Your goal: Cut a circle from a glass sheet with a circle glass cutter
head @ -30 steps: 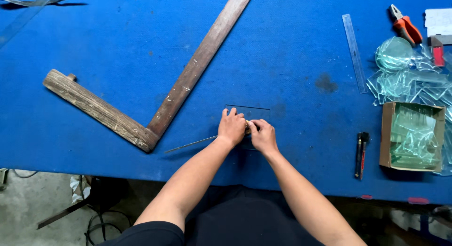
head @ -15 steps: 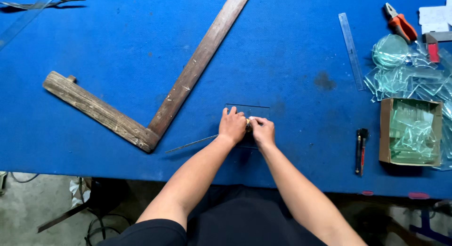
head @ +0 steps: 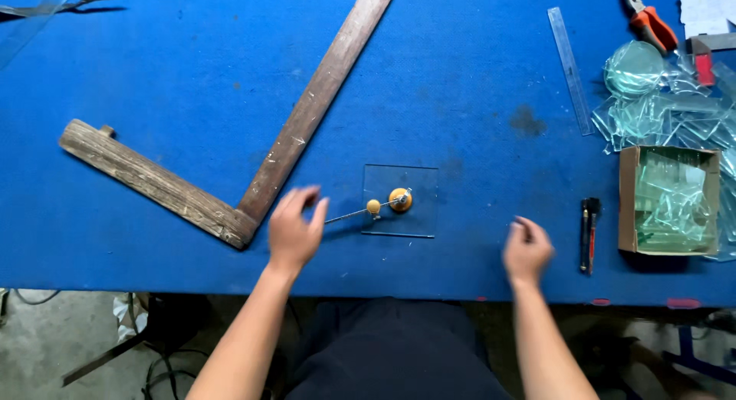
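Blue table [head: 475,78] bears square clear glass pane [head: 418,216] under brass-knobbed cutter [head: 387,203].

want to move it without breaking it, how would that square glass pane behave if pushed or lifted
The square glass pane looks thin, so probably fragile and stiff. Lying flat on the blue table, it may be awkward to lift. The circle cutter on it could tip.

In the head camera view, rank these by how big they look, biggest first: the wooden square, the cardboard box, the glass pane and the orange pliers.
1. Wooden square, by far the largest.
2. Cardboard box of glass pieces.
3. Square glass pane, a bit smaller than the box.
4. Orange pliers, smallest, partly cut off by the frame edge.
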